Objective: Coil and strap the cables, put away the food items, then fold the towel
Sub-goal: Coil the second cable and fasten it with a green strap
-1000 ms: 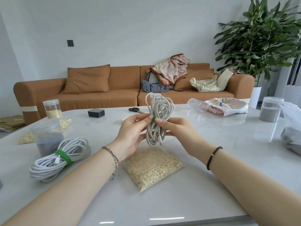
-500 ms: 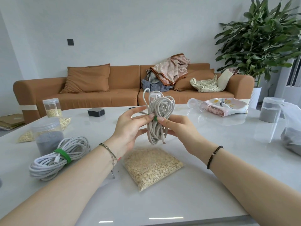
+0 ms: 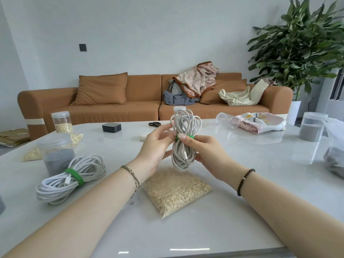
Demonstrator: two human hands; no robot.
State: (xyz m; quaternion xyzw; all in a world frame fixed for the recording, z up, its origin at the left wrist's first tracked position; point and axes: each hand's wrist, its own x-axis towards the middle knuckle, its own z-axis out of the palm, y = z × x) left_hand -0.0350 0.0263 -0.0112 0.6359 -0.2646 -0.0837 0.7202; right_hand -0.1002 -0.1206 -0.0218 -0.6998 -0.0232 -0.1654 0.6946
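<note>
Faced a glossy white table (image 3: 242, 202) with an orange sofa (image 3: 141, 108) behind it. Held a coiled beige cable (image 3: 183, 127) upright above the table, just over a clear bag of rolled oats (image 3: 175, 190); gripped the coil's middle between thumb and fingers of the left hand (image 3: 156, 144) and pinched the green strap (image 3: 189, 137) round its waist with the right hand (image 3: 206, 151). Had a white cable bundle (image 3: 55, 187), already strapped in green, lying on the left against a lidded clear jar of grey granules (image 3: 55, 153). Saw behind that a taller lidded jar part-filled with oats (image 3: 61, 121) and a flat bag of oats (image 3: 32, 155). Saw on the right another lidded jar of grey granules (image 3: 310, 127), a clear plastic bag with grey contents (image 3: 335, 151), and a bunched printed towel (image 3: 260, 122) beside a clear jar on its side (image 3: 223, 118).
</note>
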